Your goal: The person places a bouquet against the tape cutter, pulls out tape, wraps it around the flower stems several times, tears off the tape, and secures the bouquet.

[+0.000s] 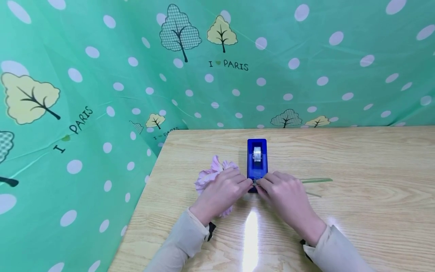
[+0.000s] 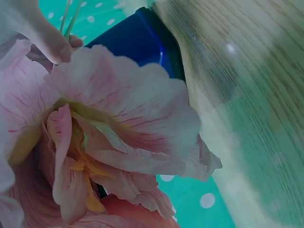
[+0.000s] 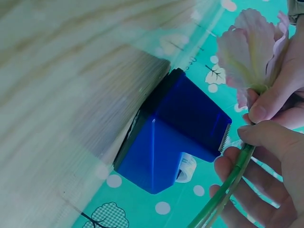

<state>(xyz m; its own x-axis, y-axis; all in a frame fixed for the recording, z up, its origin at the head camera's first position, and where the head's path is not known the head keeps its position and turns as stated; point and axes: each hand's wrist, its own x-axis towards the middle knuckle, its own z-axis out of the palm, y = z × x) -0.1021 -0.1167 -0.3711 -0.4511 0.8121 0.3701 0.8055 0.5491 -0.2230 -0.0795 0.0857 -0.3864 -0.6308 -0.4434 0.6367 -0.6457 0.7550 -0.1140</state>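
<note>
Pink flowers [image 1: 207, 178] with ruffled petals lie under and beside my left hand [image 1: 224, 190], whose thumb and fingers pinch the stems just below the bloom [image 3: 251, 52]. Close by on the right, my right hand [image 1: 289, 198] holds the green stems [image 3: 227, 183] between thumb and curled fingers. The stem ends [image 1: 316, 180] stick out to its right. Both hands meet at the near, toothed end of a blue tape dispenser [image 1: 257, 166], which carries a clear tape roll [image 1: 257, 154]. In the left wrist view, large petals [image 2: 128, 104] cover most of the left hand.
The dispenser stands on a light wooden table [image 1: 374, 162]. Behind the table and along its left side hangs a green curtain [image 1: 217, 94] with white dots and printed trees. A bright reflection lies on the wood between the forearms.
</note>
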